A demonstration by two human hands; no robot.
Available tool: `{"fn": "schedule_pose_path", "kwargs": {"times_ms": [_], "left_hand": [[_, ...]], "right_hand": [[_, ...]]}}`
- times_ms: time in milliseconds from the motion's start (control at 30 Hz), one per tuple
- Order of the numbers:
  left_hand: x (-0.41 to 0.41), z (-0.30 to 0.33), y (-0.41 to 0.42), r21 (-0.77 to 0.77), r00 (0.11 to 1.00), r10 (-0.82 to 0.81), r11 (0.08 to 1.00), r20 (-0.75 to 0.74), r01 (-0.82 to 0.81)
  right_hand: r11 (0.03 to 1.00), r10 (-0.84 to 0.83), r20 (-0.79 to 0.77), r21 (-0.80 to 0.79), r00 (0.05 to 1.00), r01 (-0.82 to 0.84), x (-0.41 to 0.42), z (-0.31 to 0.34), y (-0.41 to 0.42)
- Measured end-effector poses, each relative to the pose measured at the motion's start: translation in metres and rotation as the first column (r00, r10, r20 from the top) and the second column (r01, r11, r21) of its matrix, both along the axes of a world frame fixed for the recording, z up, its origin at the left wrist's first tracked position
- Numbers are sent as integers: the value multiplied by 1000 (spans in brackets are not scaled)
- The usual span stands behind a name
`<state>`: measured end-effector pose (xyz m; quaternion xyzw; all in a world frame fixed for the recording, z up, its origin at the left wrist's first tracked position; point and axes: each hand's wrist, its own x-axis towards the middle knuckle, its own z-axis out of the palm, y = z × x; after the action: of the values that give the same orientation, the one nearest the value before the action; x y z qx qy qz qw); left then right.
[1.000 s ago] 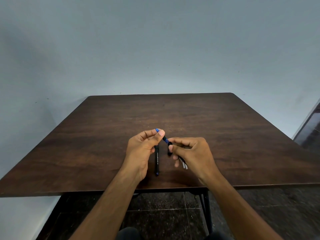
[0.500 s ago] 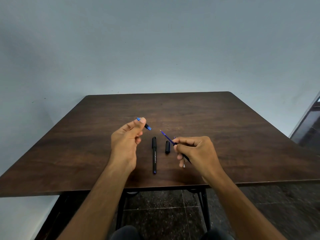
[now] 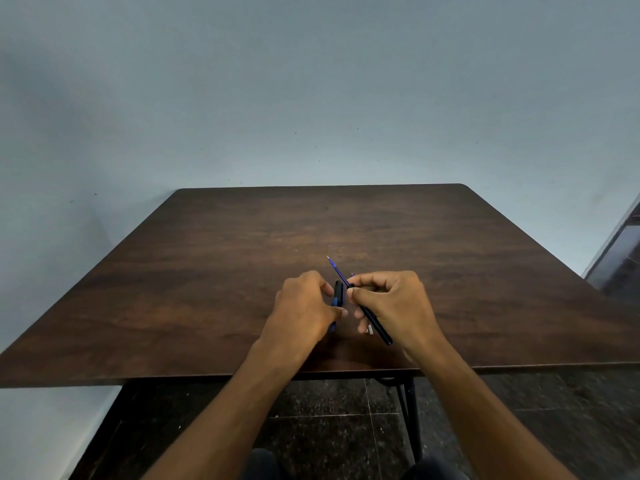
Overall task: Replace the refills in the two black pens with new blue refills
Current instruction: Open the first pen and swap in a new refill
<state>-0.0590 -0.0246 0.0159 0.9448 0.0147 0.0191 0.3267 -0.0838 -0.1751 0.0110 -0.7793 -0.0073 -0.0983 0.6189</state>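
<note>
Dark wood surface (image 3: pixel 214 271) against a plain grey-blue wall (image 3: pixel 311 81). Our left hand (image 3: pixel 304 306) curls its fingers over a black pen part (image 3: pixel 338 292); grip's hard to make out. Right hand (image 3: pixel 394 303) pinches the pen barrel (image 3: pixel 377 327), blue refill (image 3: pixel 335 268) poking out.

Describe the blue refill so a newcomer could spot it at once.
Start at the brown table and find the right hand near its front edge. The blue refill sticks up from the black barrel it holds, the only thin blue rod ending in a fine point.
</note>
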Motion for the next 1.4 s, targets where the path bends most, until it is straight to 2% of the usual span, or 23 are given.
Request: {"fn": "schedule_pose_path", "kwargs": {"times_ms": [233,367,500,667,733,800,833,900,1233,1400], "left_hand": [[2,-12,-2,89,998,-39,995,53,34],[2,-13,0,58,995,-38,998,95,32],[3,-7,10,-118,984,17,993,179,4],[-3,-5,20,-354,949,79,934,305,36],[-4,-4,19,-502,969,51,861,241,79],[-4,0,20,-684,992,-18,723,123,98],[-4,1,21,-741,996,-54,665,74,90],[-3,3,22,-788,995,-95,612,19,74],[6,3,24,-835,1000,-6,551,-9,-4],[8,-2,25,-852,1000,-11,523,-7,-1]], "right_hand": [[1000,21,-3,-9,1000,-21,-1,4,1],[1000,17,-9,6,1000,-17,1,4,2],[1000,17,-17,25,1000,-17,3,2,1],[997,48,-23,64,999,-46,1,3,6],[996,67,-9,67,998,-67,0,6,7],[995,88,11,56,996,-88,-2,8,9],[994,95,16,56,995,-96,-2,8,10],[992,101,18,68,995,-102,-3,8,11],[991,107,0,82,994,-107,-2,6,7],[992,108,-3,70,994,-107,-3,1,9]]}}
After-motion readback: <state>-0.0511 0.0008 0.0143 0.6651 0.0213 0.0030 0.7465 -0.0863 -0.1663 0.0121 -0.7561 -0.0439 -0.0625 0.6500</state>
